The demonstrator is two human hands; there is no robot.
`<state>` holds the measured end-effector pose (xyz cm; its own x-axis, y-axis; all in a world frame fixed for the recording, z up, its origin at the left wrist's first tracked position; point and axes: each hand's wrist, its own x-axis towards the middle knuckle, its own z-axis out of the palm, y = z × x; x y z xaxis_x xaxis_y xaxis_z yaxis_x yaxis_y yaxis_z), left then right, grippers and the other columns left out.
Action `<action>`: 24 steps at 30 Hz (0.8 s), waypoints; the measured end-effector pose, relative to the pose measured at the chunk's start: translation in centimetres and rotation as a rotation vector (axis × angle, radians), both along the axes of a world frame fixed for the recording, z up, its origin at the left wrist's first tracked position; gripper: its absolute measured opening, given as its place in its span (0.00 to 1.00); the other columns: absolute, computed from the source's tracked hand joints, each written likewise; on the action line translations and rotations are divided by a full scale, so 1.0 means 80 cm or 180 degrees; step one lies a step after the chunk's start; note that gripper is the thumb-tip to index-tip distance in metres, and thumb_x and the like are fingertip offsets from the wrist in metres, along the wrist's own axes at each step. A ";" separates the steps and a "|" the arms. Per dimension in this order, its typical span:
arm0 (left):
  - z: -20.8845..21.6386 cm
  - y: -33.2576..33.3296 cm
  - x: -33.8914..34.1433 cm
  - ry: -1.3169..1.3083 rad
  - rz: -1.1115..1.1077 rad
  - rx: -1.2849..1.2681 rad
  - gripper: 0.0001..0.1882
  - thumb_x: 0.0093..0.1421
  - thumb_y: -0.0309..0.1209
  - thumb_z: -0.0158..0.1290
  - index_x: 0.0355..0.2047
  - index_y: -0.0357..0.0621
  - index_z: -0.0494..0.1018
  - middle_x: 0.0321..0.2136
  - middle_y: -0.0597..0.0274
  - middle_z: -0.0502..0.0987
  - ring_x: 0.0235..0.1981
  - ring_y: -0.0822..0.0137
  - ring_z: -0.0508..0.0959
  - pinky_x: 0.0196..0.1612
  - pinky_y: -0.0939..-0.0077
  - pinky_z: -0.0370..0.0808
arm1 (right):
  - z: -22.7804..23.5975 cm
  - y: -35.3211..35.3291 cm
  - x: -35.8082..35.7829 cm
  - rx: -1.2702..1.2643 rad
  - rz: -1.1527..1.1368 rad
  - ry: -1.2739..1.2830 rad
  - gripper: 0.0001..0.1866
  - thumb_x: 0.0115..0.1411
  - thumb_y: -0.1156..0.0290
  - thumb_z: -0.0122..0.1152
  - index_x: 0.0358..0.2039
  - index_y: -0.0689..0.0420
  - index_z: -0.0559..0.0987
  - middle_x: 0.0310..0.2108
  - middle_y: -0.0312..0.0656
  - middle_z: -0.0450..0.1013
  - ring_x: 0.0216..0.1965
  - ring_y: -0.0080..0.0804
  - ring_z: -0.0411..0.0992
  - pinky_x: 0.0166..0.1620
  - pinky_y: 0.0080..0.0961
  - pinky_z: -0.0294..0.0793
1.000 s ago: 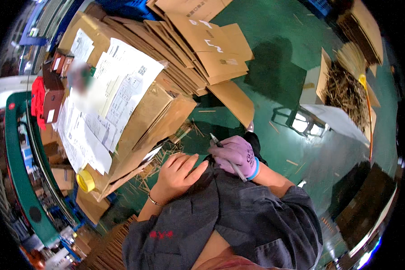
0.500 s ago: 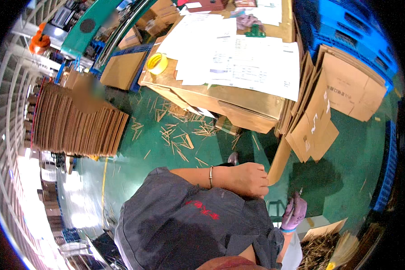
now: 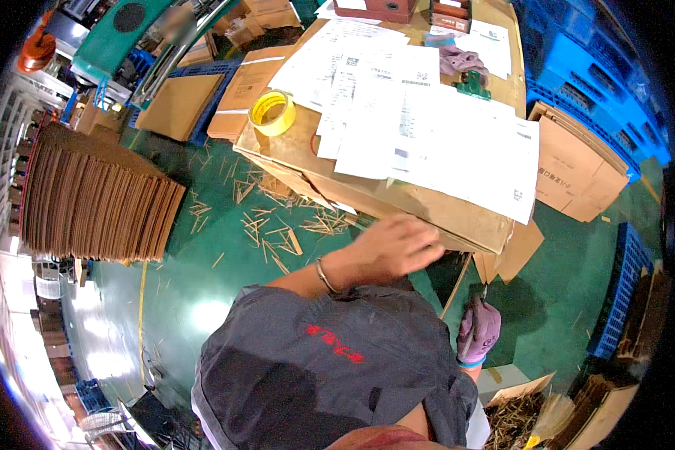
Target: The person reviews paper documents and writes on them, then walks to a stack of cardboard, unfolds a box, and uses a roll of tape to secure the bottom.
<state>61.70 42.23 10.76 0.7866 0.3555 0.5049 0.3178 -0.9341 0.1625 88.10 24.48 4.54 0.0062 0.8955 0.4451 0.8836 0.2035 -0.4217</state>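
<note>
My left hand (image 3: 397,244), bare with a bracelet at the wrist, hovers by the front edge of the cardboard-topped table (image 3: 427,202). Its fingers are bent and blurred, and their undersides are hidden. Lower right, my right hand (image 3: 478,330) wears a purple glove. It is closed around a slim pen (image 3: 484,291), whose tip points up and away. Overlapping printed papers (image 3: 457,142) cover much of the tabletop. A yellow tape roll (image 3: 273,114) sits at its left corner. Between my hands, a cardboard sheet (image 3: 457,286) shows almost edge-on.
A tall stack of flat cardboard (image 3: 97,195) stands at left. Cardboard strips (image 3: 277,232) litter the green floor. Folded cartons (image 3: 577,165) lean by blue pallets (image 3: 600,75) at right. A box of scraps (image 3: 517,416) stands lower right. A purple glove (image 3: 461,61) lies on the table.
My left hand has risen toward the table edge. My right hand has shifted slightly left and up, still around the pen. The view has turned, so table and papers appear lower and further right.
</note>
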 end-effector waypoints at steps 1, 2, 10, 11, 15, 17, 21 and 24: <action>-0.003 0.014 -0.018 -0.0105 0.0245 0.0021 0.21 0.57 0.30 0.54 0.52 0.50 0.74 0.50 0.57 0.75 0.51 0.57 0.75 0.55 0.60 0.74 | 0.003 0.008 -0.006 -0.0004 -0.0033 0.0025 0.16 0.62 0.68 0.58 0.49 0.61 0.79 0.34 0.44 0.78 0.41 0.50 0.74 0.48 0.42 0.71; 0.008 0.025 -0.035 0.0017 0.0539 0.0100 0.21 0.56 0.29 0.56 0.52 0.51 0.74 0.53 0.59 0.73 0.54 0.57 0.74 0.57 0.56 0.72 | 0.007 0.015 -0.012 -0.0015 -0.0085 0.0048 0.17 0.62 0.67 0.58 0.49 0.61 0.79 0.34 0.44 0.78 0.41 0.50 0.74 0.48 0.42 0.71; 0.010 0.100 -0.114 0.0217 0.1349 -0.0051 0.29 0.54 0.34 0.62 0.58 0.48 0.72 0.61 0.58 0.70 0.59 0.58 0.71 0.63 0.52 0.64 | 0.042 0.050 -0.061 -0.0023 -0.0529 0.0473 0.19 0.68 0.63 0.49 0.48 0.65 0.78 0.35 0.49 0.77 0.41 0.47 0.73 0.47 0.38 0.72; 0.010 0.107 -0.114 0.0249 0.1309 -0.0088 0.29 0.54 0.34 0.62 0.57 0.48 0.72 0.61 0.59 0.69 0.60 0.59 0.71 0.63 0.52 0.64 | 0.044 0.054 -0.062 -0.0020 -0.0538 0.0523 0.19 0.68 0.63 0.49 0.48 0.65 0.78 0.34 0.49 0.77 0.41 0.47 0.73 0.47 0.38 0.72; -0.008 0.122 -0.114 0.0254 0.1162 0.0025 0.30 0.52 0.33 0.63 0.57 0.48 0.72 0.60 0.63 0.71 0.59 0.62 0.71 0.63 0.54 0.65 | 0.048 0.068 -0.065 0.0198 -0.0671 0.0439 0.23 0.69 0.56 0.48 0.48 0.65 0.78 0.34 0.48 0.78 0.40 0.45 0.74 0.48 0.38 0.72; -0.014 0.122 -0.114 0.0239 0.1161 0.0003 0.29 0.51 0.32 0.63 0.56 0.48 0.73 0.59 0.64 0.72 0.58 0.63 0.71 0.63 0.55 0.65 | 0.052 0.074 -0.069 0.0088 -0.0753 0.0403 0.24 0.70 0.55 0.47 0.48 0.65 0.78 0.34 0.49 0.78 0.40 0.45 0.74 0.48 0.39 0.72; -0.014 0.132 -0.108 0.0241 0.1033 -0.0043 0.28 0.51 0.33 0.63 0.54 0.48 0.74 0.58 0.64 0.72 0.58 0.62 0.71 0.62 0.54 0.66 | 0.052 0.072 -0.079 0.0153 -0.0841 0.0490 0.21 0.68 0.59 0.50 0.47 0.65 0.78 0.35 0.50 0.78 0.42 0.47 0.74 0.48 0.41 0.73; -0.018 0.136 -0.113 0.0353 0.0995 0.0031 0.26 0.54 0.35 0.62 0.54 0.46 0.75 0.57 0.60 0.73 0.58 0.59 0.72 0.62 0.52 0.65 | 0.052 0.073 -0.079 -0.0029 -0.0905 0.0263 0.16 0.62 0.65 0.57 0.44 0.64 0.80 0.36 0.50 0.80 0.43 0.53 0.76 0.50 0.45 0.74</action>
<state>52.63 53.13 9.28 0.6905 0.5840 0.4268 0.6047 -0.7899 0.1025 81.75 30.30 8.72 0.2934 0.8566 0.4245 0.8672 -0.0516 -0.4952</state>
